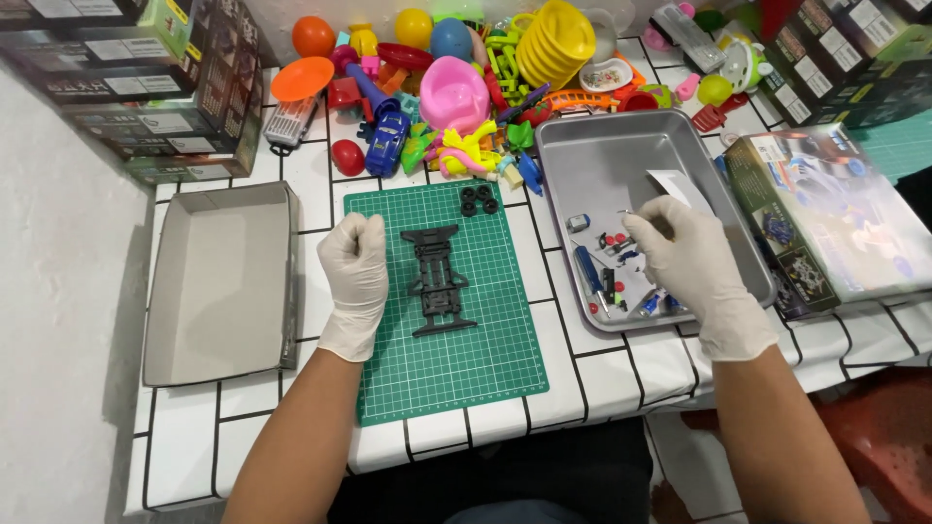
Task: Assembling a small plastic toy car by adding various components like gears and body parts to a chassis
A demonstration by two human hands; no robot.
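Centrally in the frame, my gloved left hand (355,260) rests as a closed fist, holding nothing I can see, just left of the black car chassis (441,279) lying on the green cutting mat (456,359). My right hand (685,254), right of centre, reaches over the metal tray (582,155) of small parts, its fingers pinched narrow; whether they hold anything I cannot tell. Bright plastic toys (456,97) crowd the tiled counter (602,374) along the top.

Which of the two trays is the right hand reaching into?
The metal tray right of the green cutting mat, holding small parts and a blue screwdriver. The right hand is over it; the grey cardboard tray sits far left, untouched.
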